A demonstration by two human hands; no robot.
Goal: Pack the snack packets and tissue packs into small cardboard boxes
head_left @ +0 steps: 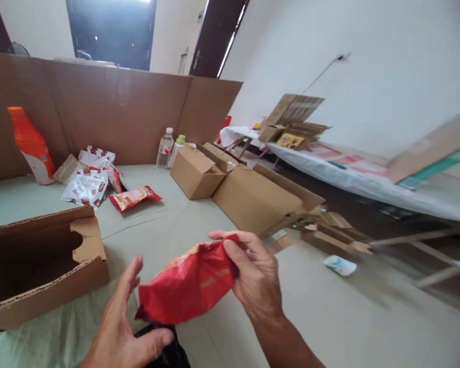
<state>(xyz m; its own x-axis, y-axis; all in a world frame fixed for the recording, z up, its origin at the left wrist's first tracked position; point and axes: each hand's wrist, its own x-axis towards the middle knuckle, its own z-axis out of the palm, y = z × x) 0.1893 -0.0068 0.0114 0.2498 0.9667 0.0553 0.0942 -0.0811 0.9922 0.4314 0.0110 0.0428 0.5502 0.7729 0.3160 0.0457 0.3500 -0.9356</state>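
A red snack packet point(191, 286) hangs in the air over the table, its right end pinched between the thumb and fingers of my right hand point(255, 271). Near the packet's left end is my left hand point(128, 317), thumb and fingers spread, with nothing held in it. Something black point(168, 347) lies below the packet, partly hidden by my left thumb. An open cardboard box point(42, 291) stands at the left, dark inside. Beyond it, another red packet point(135, 198) lies on the table beside a pile of white and red packets point(86, 186).
An orange bottle point(32, 148) stands at the back left, a clear bottle point(164, 148) near the cardboard wall point(118, 112). Cardboard boxes point(253, 194) sit right of centre. A white cup-like object point(340, 266) lies further right. Another table point(341, 168) holds more boxes.
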